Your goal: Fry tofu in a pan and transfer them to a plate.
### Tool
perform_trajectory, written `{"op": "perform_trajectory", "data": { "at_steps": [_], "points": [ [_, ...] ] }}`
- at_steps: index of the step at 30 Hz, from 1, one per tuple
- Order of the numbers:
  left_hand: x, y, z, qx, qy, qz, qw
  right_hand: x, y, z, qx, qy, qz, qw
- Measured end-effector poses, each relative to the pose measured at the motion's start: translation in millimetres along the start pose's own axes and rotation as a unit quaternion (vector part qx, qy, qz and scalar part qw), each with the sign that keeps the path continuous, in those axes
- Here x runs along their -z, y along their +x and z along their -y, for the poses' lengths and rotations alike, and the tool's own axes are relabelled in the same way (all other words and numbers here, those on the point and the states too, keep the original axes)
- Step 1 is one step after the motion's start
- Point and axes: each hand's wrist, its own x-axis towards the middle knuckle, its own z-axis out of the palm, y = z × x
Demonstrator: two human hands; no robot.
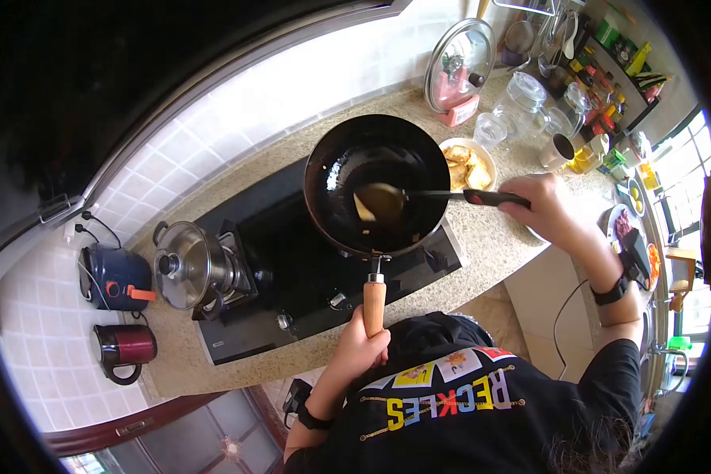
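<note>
A black wok (pixel 371 170) sits on the black gas hob (pixel 292 268). My left hand (pixel 362 347) grips the wok's wooden handle (pixel 374 304) at the counter's front edge. My right hand (pixel 547 209) holds the black and red grip of a metal spatula (pixel 419 195). Its blade rests inside the wok, with a pale piece of food (pixel 363 209) beside it. Just right of the wok stands a white bowl (pixel 470 166) of golden fried pieces. Both wrists wear black bands.
A lidded steel pot (pixel 186 265) stands on the left burner. A blue rice cooker (pixel 114 276) and a red kettle (pixel 126 347) stand at the far left. A glass lid (pixel 458 63) leans on the tiled wall. Jars, cups and bottles (pixel 561 118) crowd the right counter.
</note>
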Motion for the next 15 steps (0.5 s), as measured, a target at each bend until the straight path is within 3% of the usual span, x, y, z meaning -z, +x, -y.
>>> {"op": "perform_trajectory", "data": {
  "at_steps": [7, 10, 15],
  "points": [
    [11, 1, -4, 0.0, -0.049, 0.013, 0.999, -14, 8, -13, -0.052, 0.033, -0.122, 0.991],
    [19, 2, -9, -0.004, -0.059, 0.026, 0.998, -23, 9, -18, 0.008, -0.025, -0.175, 0.984],
    [30, 7, -13, -0.007, -0.067, 0.04, 0.997, -44, 17, -8, -0.019, -0.11, -0.155, 0.982]
  ]
}}
